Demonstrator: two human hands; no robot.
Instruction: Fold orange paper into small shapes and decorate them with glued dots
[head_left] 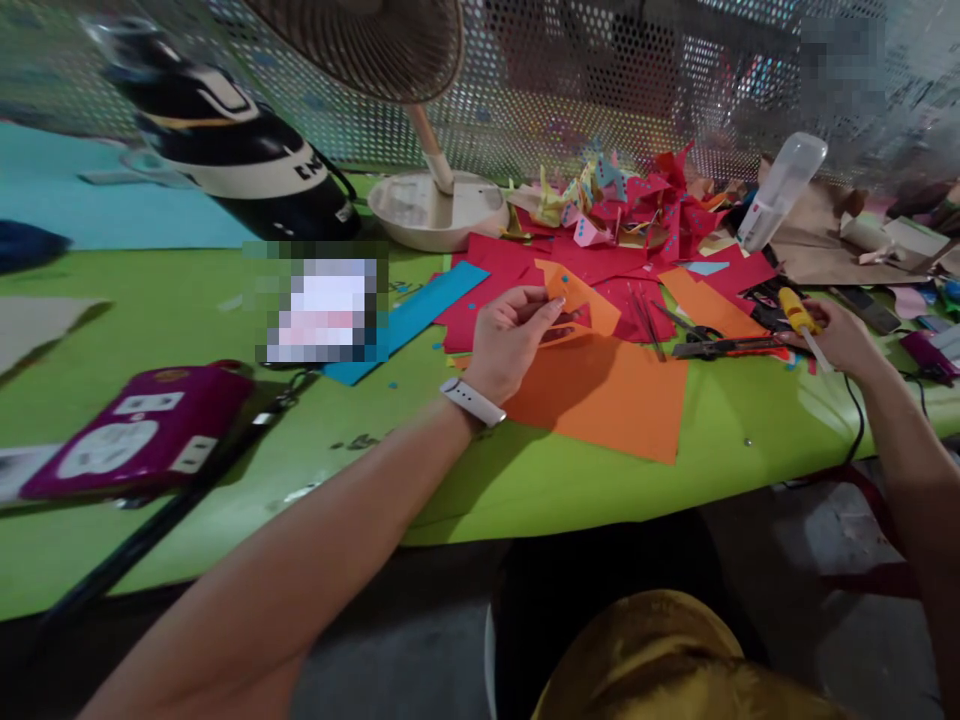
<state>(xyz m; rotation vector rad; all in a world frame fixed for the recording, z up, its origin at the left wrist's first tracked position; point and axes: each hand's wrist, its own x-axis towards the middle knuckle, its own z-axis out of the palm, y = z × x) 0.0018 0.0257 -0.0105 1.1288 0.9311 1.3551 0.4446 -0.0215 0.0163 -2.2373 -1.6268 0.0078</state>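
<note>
In the middle, my left hand (510, 340) is closed in a pinch on a folded piece of orange paper (589, 300) that has a small blue dot on it. Its thumb and fingers press the paper's left side, just above a flat orange sheet (637, 400). Over at the right, my right hand (836, 335) is wrapped round a yellow glue gun (795, 308); a pale glue stick (819, 348) sticks out of it toward me. Beside that hand lie an orange-and-black box cutter (731, 346) and dark scissors (694, 328). Metal tweezers (646, 318) rest between the hands.
Red paper sheets (487, 270) and a pile of folded paper shapes (637, 205) lie behind. A fan (439, 215), dark bottle (255, 170), phone (322, 310), purple power strip (150, 430) and blue strip (420, 320) occupy the left. A clear bottle (784, 190) leans at right.
</note>
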